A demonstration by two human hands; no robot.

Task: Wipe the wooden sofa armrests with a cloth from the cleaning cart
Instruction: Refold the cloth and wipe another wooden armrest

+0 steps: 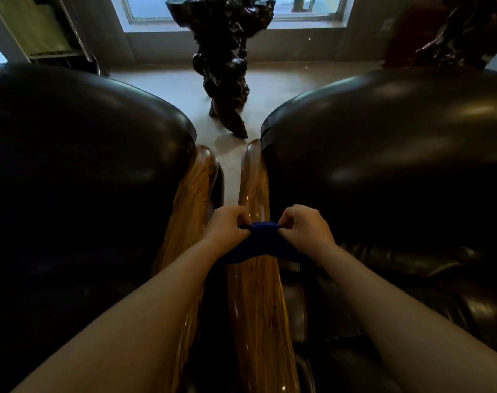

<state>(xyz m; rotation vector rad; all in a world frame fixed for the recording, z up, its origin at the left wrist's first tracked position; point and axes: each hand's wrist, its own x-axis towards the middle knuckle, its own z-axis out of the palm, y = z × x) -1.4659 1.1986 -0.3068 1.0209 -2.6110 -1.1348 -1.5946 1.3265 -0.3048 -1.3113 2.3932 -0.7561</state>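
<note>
The blue cloth (263, 242) is held stretched between both hands above the right wooden armrest (256, 293). The left hand (227, 224) pinches its left upper edge and the right hand (305, 226) pinches its right upper edge, both closed tight on the fabric. The lower part of the cloth drapes onto the armrest surface.

Risks, as judged: the cloth is bunched narrow, so a pass may miss the rounded sides of the armrest. The glossy finish could let the cloth skid off toward the gap between the two armrests, where it would drop to the floor (170, 89). The left wooden armrest (190, 211) lies just beside and appears untouched by the cloth.

Orientation: the cloth's long axis runs left to right, across the armrest. The armrest's own long axis runs away from the person toward the dark carved stand (227, 66).
</note>
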